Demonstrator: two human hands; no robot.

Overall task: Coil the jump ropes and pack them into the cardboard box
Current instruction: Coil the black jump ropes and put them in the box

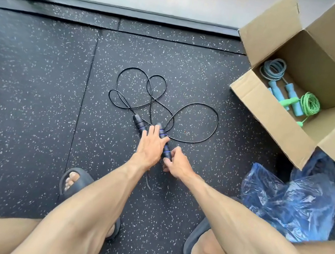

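1. Black jump rope (197, 109): uncoiled, lying in loose, overlapping loops on the speckled floor (37, 84) ahead of my feet. Its 2 handles lie close together at the near edge of the loops, angled toward each other.
2. Left hand (151, 144): fingers stretched out flat across the left handle (138, 122) and the right handle (164, 146), resting on both from above.
3. Right hand (178, 163): fingers curled round the near end of the right handle, just beside the left hand.
4. Cardboard box (273, 119): open, flaps up, on the floor to my right, well apart from the black jump rope. Inside lie 2 coiled ropes: a blue jump rope (273, 69) and a green jump rope (309, 104) (their handles overlap).
5. Plastic bag (288, 203): blue, crumpled, against the near side of the cardboard box.
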